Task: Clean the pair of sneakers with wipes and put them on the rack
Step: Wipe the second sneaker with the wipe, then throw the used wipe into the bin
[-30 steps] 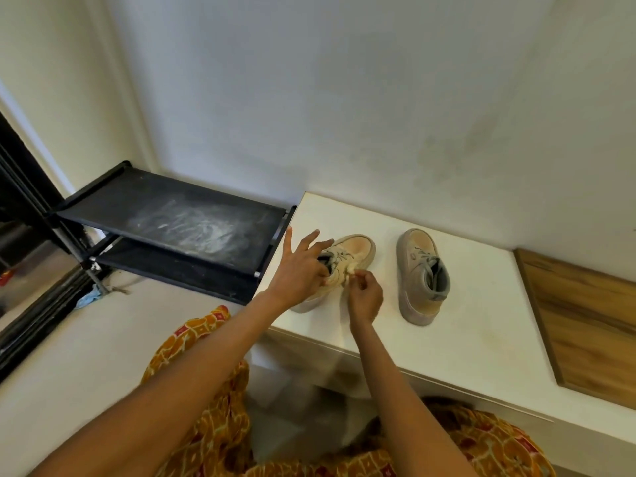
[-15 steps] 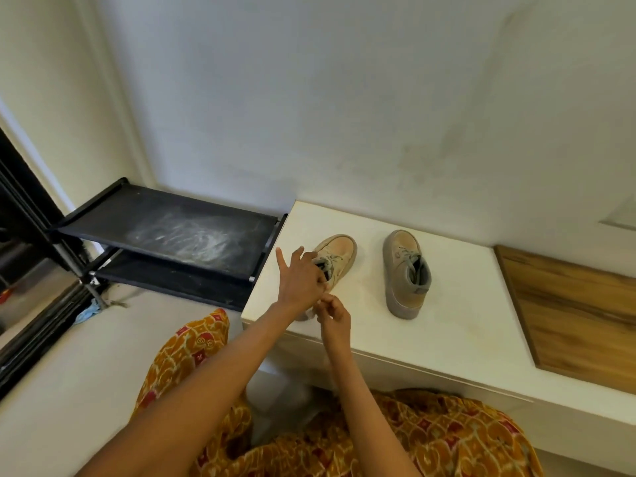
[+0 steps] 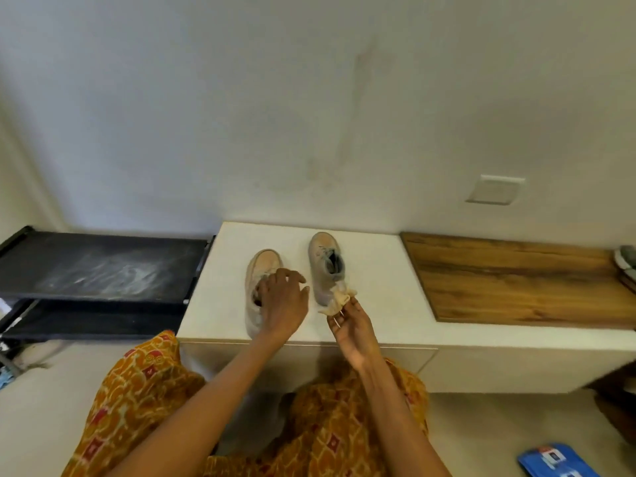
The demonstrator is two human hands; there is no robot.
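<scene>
Two beige sneakers stand side by side on the white bench (image 3: 378, 304). My left hand (image 3: 282, 301) lies over the left sneaker (image 3: 258, 270), its fingers curled at the shoe's opening. The right sneaker (image 3: 325, 263) stands free, toe towards the wall. Just in front of that shoe's heel, my right hand (image 3: 351, 325) pinches a crumpled, soiled wipe (image 3: 339, 299) between its fingertips. The black shoe rack (image 3: 103, 266) stands to the left of the bench, its dusty top shelf bare.
A wooden panel (image 3: 516, 280) forms the bench's right part, with a grey object (image 3: 626, 259) at its far end. A blue packet (image 3: 557, 459) lies on the floor at the lower right. A wall plate (image 3: 497, 189) sits above the bench.
My right hand has left the left sneaker and moved right with the wipe, to the right sneaker's heel. My left hand stays on the left sneaker. The view has swung to the right.
</scene>
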